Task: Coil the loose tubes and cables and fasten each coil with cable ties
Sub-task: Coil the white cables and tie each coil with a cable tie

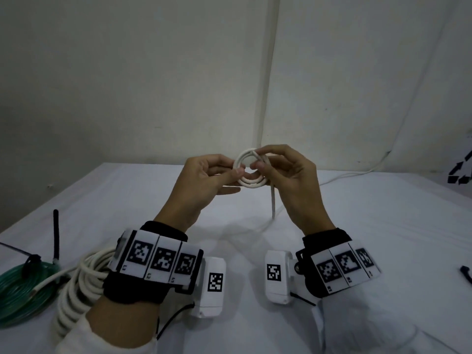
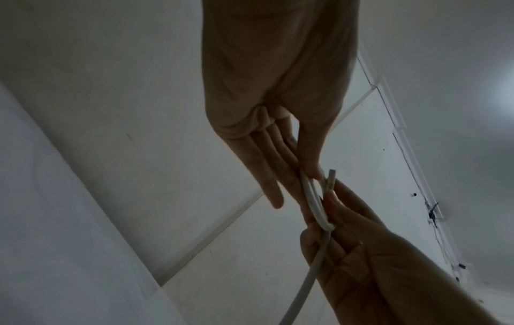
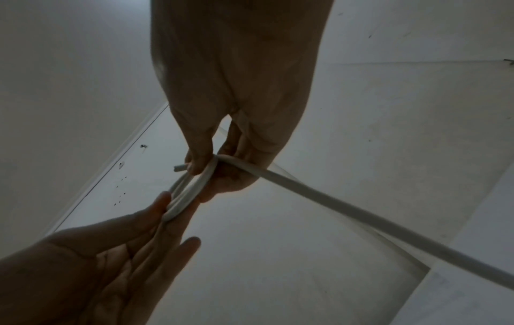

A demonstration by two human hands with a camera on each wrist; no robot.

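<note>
**Small white coil started above the tabletop**

Nearest, by the near left corner, lie a thick white cable bundle [image 1: 76,284] and a green tube coil [image 1: 20,290]. Above the tabletop [image 1: 383,238], left hand [image 1: 204,180] and right hand [image 1: 288,180] each pinch the white cable coil [image 1: 249,172], likely to stop it springing open. Its tail hangs down.

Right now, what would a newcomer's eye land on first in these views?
The small white cable coil held up mid-frame above the table, pinched by the left hand and the right hand, its loose tail dropping to the cloth. Next, at near left, a green tube coil fastened with black ties beside a thick white coil.
</note>
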